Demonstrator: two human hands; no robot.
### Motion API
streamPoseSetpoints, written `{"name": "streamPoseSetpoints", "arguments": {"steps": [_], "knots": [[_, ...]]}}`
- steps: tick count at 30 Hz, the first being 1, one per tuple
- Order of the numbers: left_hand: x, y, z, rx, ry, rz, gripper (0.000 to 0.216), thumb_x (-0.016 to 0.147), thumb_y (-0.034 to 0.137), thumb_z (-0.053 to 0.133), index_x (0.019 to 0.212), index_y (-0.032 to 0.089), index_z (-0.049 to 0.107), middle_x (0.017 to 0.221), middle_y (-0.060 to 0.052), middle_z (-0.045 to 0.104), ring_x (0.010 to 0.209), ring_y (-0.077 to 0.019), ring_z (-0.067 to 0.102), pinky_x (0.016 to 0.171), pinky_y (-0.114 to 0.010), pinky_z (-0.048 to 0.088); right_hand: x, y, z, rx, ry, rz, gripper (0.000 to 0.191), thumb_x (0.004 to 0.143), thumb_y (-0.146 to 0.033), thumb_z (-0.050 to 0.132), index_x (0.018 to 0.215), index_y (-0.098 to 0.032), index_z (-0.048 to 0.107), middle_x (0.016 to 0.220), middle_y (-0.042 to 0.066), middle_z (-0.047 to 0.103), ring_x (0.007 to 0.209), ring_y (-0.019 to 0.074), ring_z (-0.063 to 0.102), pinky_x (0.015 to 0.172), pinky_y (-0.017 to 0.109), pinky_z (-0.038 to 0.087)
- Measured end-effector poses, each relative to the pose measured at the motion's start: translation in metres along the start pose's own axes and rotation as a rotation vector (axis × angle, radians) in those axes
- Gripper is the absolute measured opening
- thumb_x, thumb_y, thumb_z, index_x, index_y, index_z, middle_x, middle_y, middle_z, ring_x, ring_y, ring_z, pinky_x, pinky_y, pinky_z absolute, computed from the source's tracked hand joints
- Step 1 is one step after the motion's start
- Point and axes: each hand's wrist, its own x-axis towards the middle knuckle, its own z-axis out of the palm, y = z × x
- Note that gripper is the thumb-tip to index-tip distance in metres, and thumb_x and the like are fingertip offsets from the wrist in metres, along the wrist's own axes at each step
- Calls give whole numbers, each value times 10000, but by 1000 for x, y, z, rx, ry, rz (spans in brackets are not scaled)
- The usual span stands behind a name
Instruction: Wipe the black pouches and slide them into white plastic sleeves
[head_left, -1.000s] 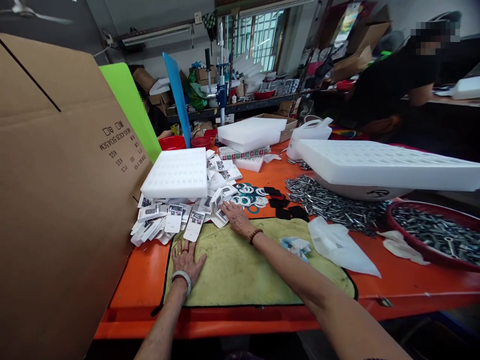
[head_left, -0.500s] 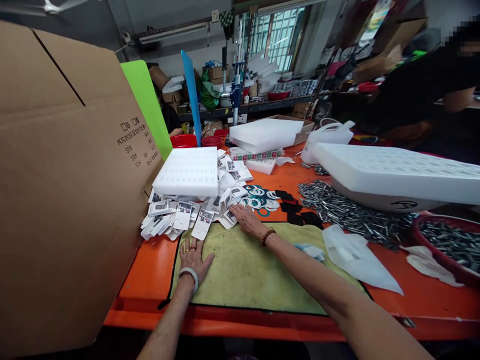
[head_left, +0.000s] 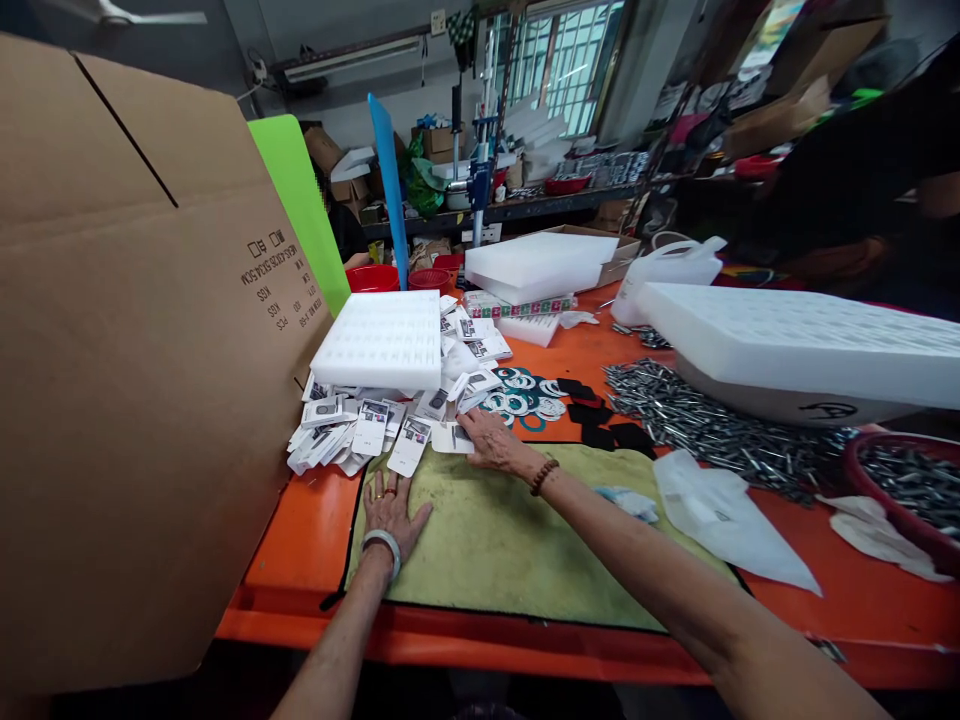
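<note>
My left hand (head_left: 391, 518) lies flat on a yellow-green cloth (head_left: 517, 540), its fingers spread and nothing in them. Just beyond its fingertips are the hanging tabs of several small white printed boxes (head_left: 370, 428), heaped loosely. At the heap's right front corner, my right hand (head_left: 495, 440) has its fingers and thumb closed at the right end of one small white box (head_left: 451, 438). Part of that box is hidden by the fingers. Teal and white rings (head_left: 517, 400) lie right behind this hand, with black pieces (head_left: 592, 412) beside them.
A large cardboard box (head_left: 150, 400) walls off the left. A white foam tray (head_left: 379, 340) rests on the heap. At right are loose metal parts (head_left: 697, 425), another foam tray (head_left: 810, 325) and a red basin (head_left: 862, 480). A person in dark clothing (head_left: 847, 190) is beyond.
The small box at my right hand has turned from slanting to nearly level. My left hand stays flat on the cloth. The whole view has shifted slightly.
</note>
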Motion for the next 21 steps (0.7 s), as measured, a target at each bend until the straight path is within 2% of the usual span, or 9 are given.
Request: {"name": "streamPoseSetpoints", "arguments": {"steps": [4, 9, 11, 14, 18, 21], "knots": [[0, 0, 1, 15, 7, -2, 658, 870, 593, 392, 1400, 206, 442, 1507, -103, 370, 1422, -357, 195, 1151, -534, 107, 1, -21, 4, 117, 64, -31, 400, 755, -347, 649, 1072, -128, 539, 1058, 123, 557, 945, 241, 512, 825, 334, 411], [2, -1, 4, 30, 5, 3, 676, 862, 593, 410, 1424, 218, 408, 1509, -97, 369, 1414, -372, 211, 1132, -541, 154, 29, -53, -8, 129, 137, 8, 514, 769, -489, 683, 1087, -106, 556, 1047, 135, 567, 946, 251, 519, 843, 362, 425], [3, -1, 5, 46, 13, 3, 668, 862, 585, 413, 1414, 208, 426, 1501, -107, 381, 1407, -376, 228, 1128, -542, 163, 43, -64, -19, 138, 183, 46, 583, 784, -538, 660, 1162, -112, 533, 1078, 145, 568, 973, 265, 516, 848, 385, 425], [6, -3, 8, 66, 24, 7, 650, 870, 553, 411, 1408, 190, 438, 1501, -111, 382, 1405, -382, 230, 1123, -547, 173, 57, -75, -31, 155, 297, 95, 571, 862, -531, 560, 1276, -148, 467, 1139, 143, 559, 1002, 271, 509, 838, 397, 426], [10, -5, 11, 90, 23, 11, 633, 873, 534, 408, 1408, 197, 437, 1507, -96, 375, 1409, -381, 221, 1117, -553, 177, 48, -72, -31, 173, 397, 99, 460, 887, -422, 567, 1265, -177, 476, 1175, 115, 549, 1026, 257, 495, 859, 387, 418], [10, -5, 13, 100, 35, 19, 628, 874, 533, 405, 1405, 199, 441, 1501, -94, 384, 1405, -379, 232, 1118, -549, 175, 18, -44, -24, 193, 364, 167, 397, 877, -331, 593, 1232, -178, 503, 1187, 114, 543, 1043, 246, 493, 881, 379, 415]]}}
